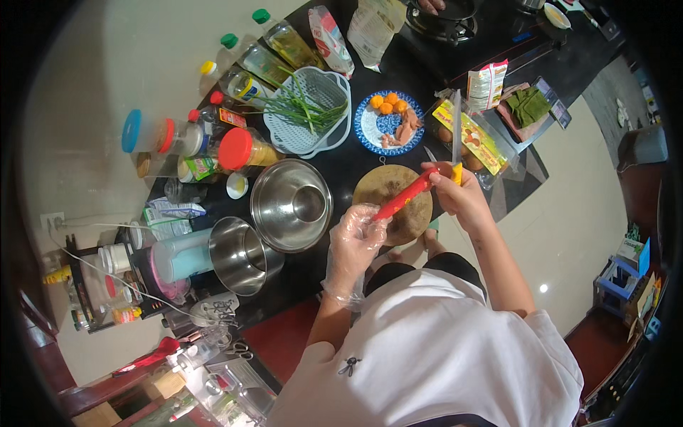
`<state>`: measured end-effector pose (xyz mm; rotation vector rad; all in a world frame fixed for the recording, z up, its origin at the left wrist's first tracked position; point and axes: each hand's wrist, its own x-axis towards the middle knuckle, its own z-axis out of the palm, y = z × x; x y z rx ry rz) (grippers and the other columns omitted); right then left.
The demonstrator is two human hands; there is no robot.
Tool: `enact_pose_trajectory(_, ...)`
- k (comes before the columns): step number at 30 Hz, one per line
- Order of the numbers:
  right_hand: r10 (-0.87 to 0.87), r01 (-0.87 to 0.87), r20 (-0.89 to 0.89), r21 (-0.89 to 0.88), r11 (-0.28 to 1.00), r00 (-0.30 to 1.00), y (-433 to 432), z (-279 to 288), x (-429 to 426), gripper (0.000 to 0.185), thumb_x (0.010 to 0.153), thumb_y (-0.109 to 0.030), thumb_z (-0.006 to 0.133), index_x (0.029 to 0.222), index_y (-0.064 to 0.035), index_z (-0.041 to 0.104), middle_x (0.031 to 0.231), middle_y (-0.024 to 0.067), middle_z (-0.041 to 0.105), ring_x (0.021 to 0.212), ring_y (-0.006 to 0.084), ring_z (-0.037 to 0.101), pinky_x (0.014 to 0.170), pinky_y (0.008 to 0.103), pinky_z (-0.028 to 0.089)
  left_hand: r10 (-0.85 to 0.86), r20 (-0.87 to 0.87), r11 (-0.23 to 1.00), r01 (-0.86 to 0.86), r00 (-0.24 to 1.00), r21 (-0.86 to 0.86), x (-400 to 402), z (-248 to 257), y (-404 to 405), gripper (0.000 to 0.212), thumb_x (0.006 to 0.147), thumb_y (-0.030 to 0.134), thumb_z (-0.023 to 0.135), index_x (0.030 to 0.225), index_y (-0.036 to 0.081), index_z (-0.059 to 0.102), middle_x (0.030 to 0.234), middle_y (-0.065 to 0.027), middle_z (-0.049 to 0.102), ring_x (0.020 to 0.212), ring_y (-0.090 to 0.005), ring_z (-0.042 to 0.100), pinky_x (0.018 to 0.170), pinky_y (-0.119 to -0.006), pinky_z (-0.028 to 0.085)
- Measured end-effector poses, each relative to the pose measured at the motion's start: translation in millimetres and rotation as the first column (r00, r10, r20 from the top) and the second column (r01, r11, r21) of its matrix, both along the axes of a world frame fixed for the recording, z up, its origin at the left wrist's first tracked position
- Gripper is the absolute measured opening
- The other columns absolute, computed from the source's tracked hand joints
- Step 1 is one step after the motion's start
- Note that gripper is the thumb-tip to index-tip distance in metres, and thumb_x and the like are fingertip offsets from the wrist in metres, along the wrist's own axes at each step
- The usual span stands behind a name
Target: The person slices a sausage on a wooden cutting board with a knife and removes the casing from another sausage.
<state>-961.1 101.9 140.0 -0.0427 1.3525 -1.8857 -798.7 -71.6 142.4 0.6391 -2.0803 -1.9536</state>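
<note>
My left hand (356,243), in a clear plastic glove, pinches the lower end of a red-wrapped sausage (403,197) with yellow marks. At its upper end, the fingertips of my right hand (459,195) grip the wrapper. A knife (457,133) with a yellow handle is also held in my right hand, its blade pointing away from me. Beneath the sausage lies a round wooden cutting board (373,187). Past the board, a blue-patterned plate (388,126) bears several orange egg yolks (391,98) and pieces of pink meat (408,128).
Left of the plate, a plastic basket (341,125) holds green onions (312,109). A steel bowl (267,197) and steel pot (227,256) stand nearby, with bottles (291,45) behind. An egg package (469,136) lies right. Someone's hand (431,5) is over a pan (453,9) on the stove.
</note>
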Motion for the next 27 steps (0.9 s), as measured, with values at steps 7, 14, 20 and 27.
enact_pose_trajectory(7,-0.049,0.049,0.043,-0.013,0.999,0.998,-6,7,36,0.030,0.089,-0.023,0.076,0.110,-0.0043,0.065,0.072,-0.0041,0.060,0.046,0.0015,0.036,0.042,0.0207,0.025,0.161,0.021,0.879,-0.154,0.987,0.451,-19,23,20,0.026,0.099,0.018,0.063,0.119,0.003,0.058,0.095,-0.0028,0.064,0.070,-0.0050,0.052,0.060,-0.019,0.041)
enact_pose_trajectory(14,0.008,0.156,-0.465,0.313,0.937,0.885,-14,-38,49,0.032,0.095,-0.025,0.066,0.117,-0.0017,0.063,0.092,0.0056,0.059,0.081,0.0204,0.060,0.067,0.0336,0.048,0.243,-0.028,0.784,-0.180,0.970,0.595,-30,8,9,0.033,0.104,0.036,0.053,0.114,0.005,0.058,0.085,-0.0018,0.058,0.068,-0.0084,0.053,0.054,-0.022,0.040)
enact_pose_trajectory(20,0.586,0.234,-0.660,0.733,0.638,0.471,-14,-86,58,0.035,0.087,-0.014,0.065,0.119,-0.0020,0.066,0.104,0.0155,0.058,0.097,0.0350,0.062,0.080,0.0441,0.052,0.350,-0.021,0.563,-0.192,0.936,0.804,-32,10,-4,0.029,0.099,0.035,0.057,0.108,0.008,0.056,0.085,-0.0042,0.058,0.072,-0.0128,0.058,0.055,-0.026,0.045)
enact_pose_trajectory(27,0.401,0.471,-0.879,0.476,0.742,0.257,-10,-109,29,0.032,0.080,-0.015,0.072,0.109,-0.0037,0.068,0.099,0.0141,0.059,0.090,0.0341,0.057,0.077,0.0459,0.050,0.339,-0.043,0.590,-0.177,0.940,0.788,-33,18,3,0.028,0.099,0.037,0.056,0.101,0.009,0.053,0.081,-0.0050,0.056,0.069,-0.0148,0.056,0.056,-0.028,0.045)
